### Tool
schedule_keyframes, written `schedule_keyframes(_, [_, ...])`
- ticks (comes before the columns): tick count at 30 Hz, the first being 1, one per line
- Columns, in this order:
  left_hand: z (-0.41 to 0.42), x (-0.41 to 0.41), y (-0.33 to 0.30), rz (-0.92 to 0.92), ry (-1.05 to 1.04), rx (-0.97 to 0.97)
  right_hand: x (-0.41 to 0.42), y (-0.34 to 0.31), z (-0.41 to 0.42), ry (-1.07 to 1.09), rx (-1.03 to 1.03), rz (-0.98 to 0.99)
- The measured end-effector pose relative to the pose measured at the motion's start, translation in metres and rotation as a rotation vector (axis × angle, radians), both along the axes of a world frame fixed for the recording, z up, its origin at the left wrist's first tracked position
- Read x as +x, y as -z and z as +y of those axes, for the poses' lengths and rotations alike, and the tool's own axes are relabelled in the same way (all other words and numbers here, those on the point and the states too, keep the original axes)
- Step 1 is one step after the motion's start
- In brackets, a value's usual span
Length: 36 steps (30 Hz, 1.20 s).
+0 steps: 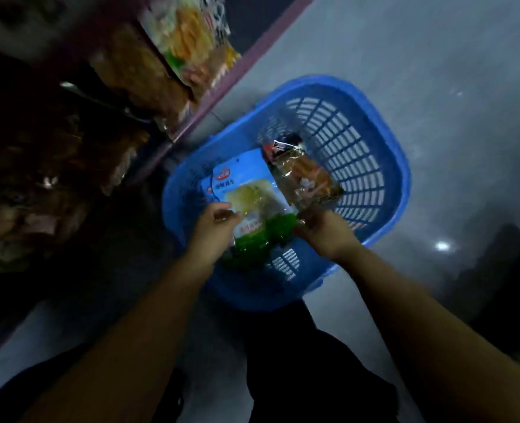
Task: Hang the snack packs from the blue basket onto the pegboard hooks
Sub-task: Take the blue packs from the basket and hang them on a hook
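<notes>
A pale blue snack pack with a yellowish picture and a green lower part lies in the blue basket, tilted across the basket's near-left side. The left hand grips its lower left edge, the fingers curled onto the pack's face and the thumb below. The right hand is at the pack's lower right corner, its fingers curled where the green part of that pack meets the bottom edge of a second, clear pack with orange-brown contents; they pinch wrapper there, but which of the two packs they hold cannot be told in the dim light. The clear pack lies just beyond the right fingers, touching the blue pack's right edge, its dark red-and-black top end pointing away toward the basket's far wall.

Past both sets of fingers the slatted inside of the basket shows bare on the far and right walls. The basket sits on a pale grey floor, which spreads to the right of the right hand. To the left of the left fingers and beyond them stands a dark display with hanging snack packs, blurred, and one bare metal hook sticking out. Both forearms are bare; dark clothing shows between them at the near edge.
</notes>
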<state>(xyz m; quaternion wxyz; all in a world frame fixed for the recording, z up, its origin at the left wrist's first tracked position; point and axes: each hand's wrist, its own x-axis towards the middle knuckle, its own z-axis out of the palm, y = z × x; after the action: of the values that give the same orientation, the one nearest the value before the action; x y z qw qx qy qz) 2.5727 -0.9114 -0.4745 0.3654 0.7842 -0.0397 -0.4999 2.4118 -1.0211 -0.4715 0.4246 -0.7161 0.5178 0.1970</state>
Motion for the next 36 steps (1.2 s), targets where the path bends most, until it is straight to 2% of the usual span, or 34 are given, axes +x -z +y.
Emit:
schedule_keyframes(4, [-0.022,0.006,0.073,0.098,-0.124,0.115,0.012,0.075,-0.028,-0.043,0.023,-0.010])
schedule_keyframes(9, [-0.043,0.016,0.120,0.232,-0.260,0.177,0.035,0.122,-0.054,-0.119,-0.012,-0.011])
schedule_keyframes(13, [-0.052,0.017,0.131,0.271,-0.354,0.118,0.038,0.137,-0.051,-0.084,-0.002,-0.020])
schedule_keyframes(16, [-0.052,0.013,0.126,0.313,-0.315,0.111,0.033,0.135,-0.042,-0.074,0.057,-0.041])
schedule_keyframes(20, [-0.052,0.016,0.128,0.177,-0.247,0.171,0.032,0.133,-0.036,-0.095,0.050,0.003])
schedule_keyframes(23, [-0.052,0.016,0.122,0.335,-0.333,0.156,0.037,0.137,-0.034,-0.093,0.006,0.016])
schedule_keyframes(26, [-0.054,0.015,0.117,0.473,-0.376,0.126,0.039,0.140,-0.036,0.064,0.080,-0.041])
schedule_keyframes(28, [-0.055,0.015,0.114,0.416,-0.305,0.099,0.035,0.138,-0.040,0.266,0.221,-0.157])
schedule_keyframes(31, [-0.052,0.017,0.104,0.293,-0.051,0.087,0.030,0.131,-0.048,0.545,0.413,-0.331])
schedule_keyframes(33, [-0.050,0.018,0.098,0.254,0.071,0.060,0.029,0.130,-0.051,0.601,0.493,-0.365])
schedule_keyframes(36, [-0.049,0.021,0.089,0.325,0.052,-0.020,0.028,0.134,-0.050,0.629,0.625,-0.397])
